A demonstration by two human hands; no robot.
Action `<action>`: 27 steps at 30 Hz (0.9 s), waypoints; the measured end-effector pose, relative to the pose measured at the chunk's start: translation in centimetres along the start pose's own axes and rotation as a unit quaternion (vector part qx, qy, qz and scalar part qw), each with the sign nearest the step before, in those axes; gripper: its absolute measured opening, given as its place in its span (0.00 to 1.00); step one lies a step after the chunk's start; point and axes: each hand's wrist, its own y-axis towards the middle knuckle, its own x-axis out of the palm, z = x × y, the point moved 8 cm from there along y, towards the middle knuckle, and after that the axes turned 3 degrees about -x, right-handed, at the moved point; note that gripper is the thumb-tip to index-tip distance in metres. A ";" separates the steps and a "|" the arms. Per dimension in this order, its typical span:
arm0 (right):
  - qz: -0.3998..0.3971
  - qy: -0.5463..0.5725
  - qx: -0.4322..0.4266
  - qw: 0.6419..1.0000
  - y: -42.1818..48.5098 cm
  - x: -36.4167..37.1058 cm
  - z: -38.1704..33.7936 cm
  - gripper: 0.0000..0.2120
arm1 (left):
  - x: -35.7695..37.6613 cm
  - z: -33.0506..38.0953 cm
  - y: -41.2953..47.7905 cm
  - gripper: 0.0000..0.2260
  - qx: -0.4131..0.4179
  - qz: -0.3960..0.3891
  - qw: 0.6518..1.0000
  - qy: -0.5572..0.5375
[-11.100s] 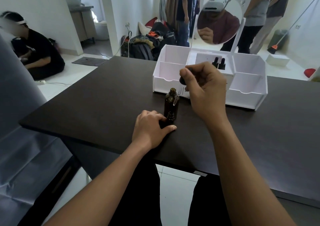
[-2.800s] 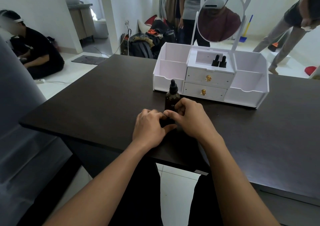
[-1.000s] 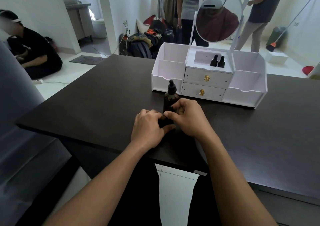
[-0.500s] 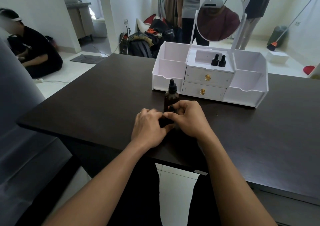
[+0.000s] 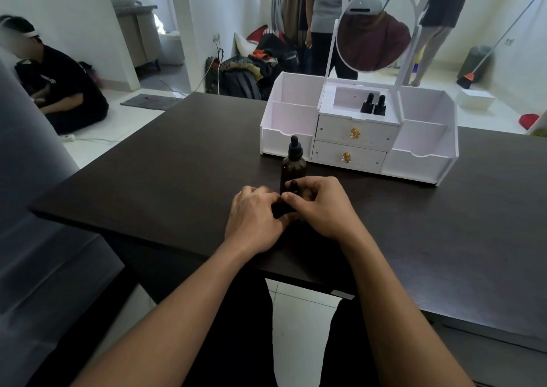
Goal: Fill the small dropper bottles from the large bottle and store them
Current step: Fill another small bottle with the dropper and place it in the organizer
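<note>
The small dropper bottle point(image 5: 293, 186) stands upright on the dark table point(image 5: 177, 164) close to its near edge, just in front of the large bottle point(image 5: 293, 166). The left hand point(image 5: 254, 218) curls around its body and the right hand point(image 5: 322, 206) pinches its black cap, probably to screw it tight. The white organizer point(image 5: 423, 161), with two small bottles point(image 5: 373, 105) in its top middle compartment, lies farther away and to the right, so I think the right hand is the nearer one to carry the bottle there, kept vertical.

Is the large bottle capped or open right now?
Capped: the large bottle stands upright with its black dropper cap seated on the neck.
</note>
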 end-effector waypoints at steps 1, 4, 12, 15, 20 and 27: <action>0.000 0.003 0.000 1.000 0.0 0.0 0.1 0.11 | 0.1 0.0 0.0 0.21 0.005 0.002 1.000 0.003; 0.001 0.010 0.007 1.000 0.3 0.0 0.3 0.12 | 0.3 -0.2 0.1 0.21 -0.002 0.002 1.000 -0.004; 0.020 0.005 0.033 0.999 0.5 0.0 0.5 0.12 | 0.4 -0.5 0.2 0.21 -0.012 -0.002 1.000 -0.012; 0.031 0.001 0.032 0.999 0.3 -0.1 0.4 0.12 | 0.3 -0.2 0.2 0.20 0.009 0.006 1.000 0.003; 0.055 -0.017 0.023 0.998 -0.4 -0.7 0.2 0.11 | 0.0 0.3 0.1 0.20 0.024 0.019 1.000 0.004; 0.172 -0.019 0.014 0.985 0.9 -8.0 -1.3 0.10 | -0.3 0.3 0.1 0.20 0.014 0.035 0.999 -0.001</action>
